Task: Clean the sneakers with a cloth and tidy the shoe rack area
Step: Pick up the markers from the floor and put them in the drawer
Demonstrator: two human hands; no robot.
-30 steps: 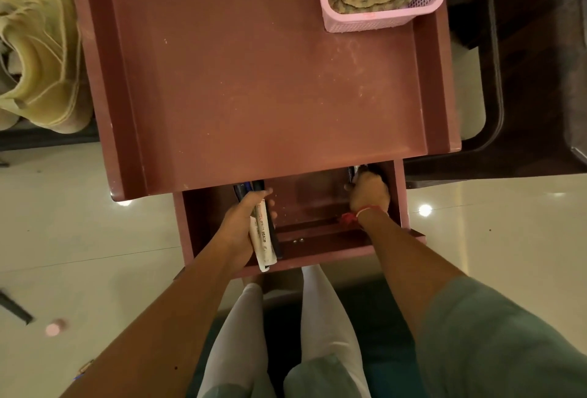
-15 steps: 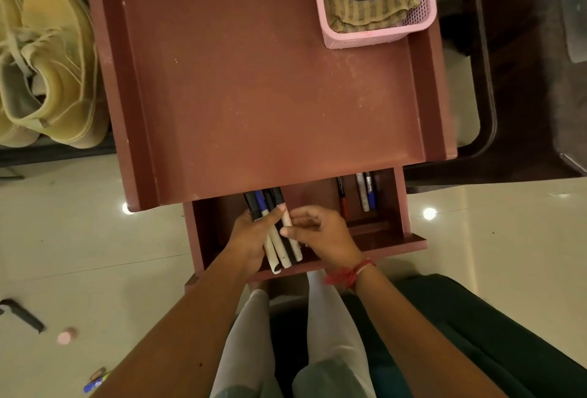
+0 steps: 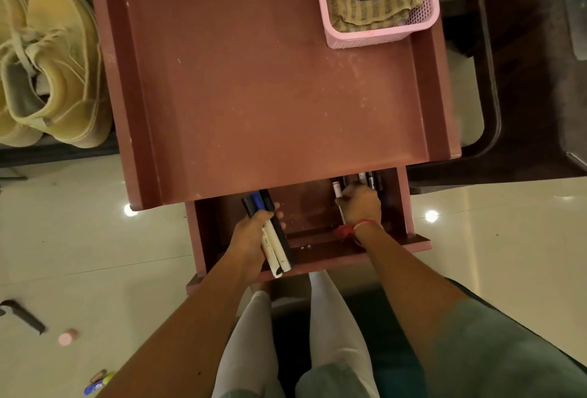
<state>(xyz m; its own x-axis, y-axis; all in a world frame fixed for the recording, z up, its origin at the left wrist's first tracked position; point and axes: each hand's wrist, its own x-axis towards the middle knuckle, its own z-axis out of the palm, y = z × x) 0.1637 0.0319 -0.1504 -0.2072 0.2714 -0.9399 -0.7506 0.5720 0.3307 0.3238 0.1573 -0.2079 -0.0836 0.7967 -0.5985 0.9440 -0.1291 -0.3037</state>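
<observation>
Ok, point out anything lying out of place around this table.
Three small things lie loose on the floor tiles at the left: a dark curved piece, a round pink object and a blue-and-yellow pen-like item. They look dropped rather than put away.

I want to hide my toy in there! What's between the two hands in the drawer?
Nothing! In the head view, only bare drawer floor lies between the left hand, gripping markers, and the right hand, pinching another marker.
</observation>
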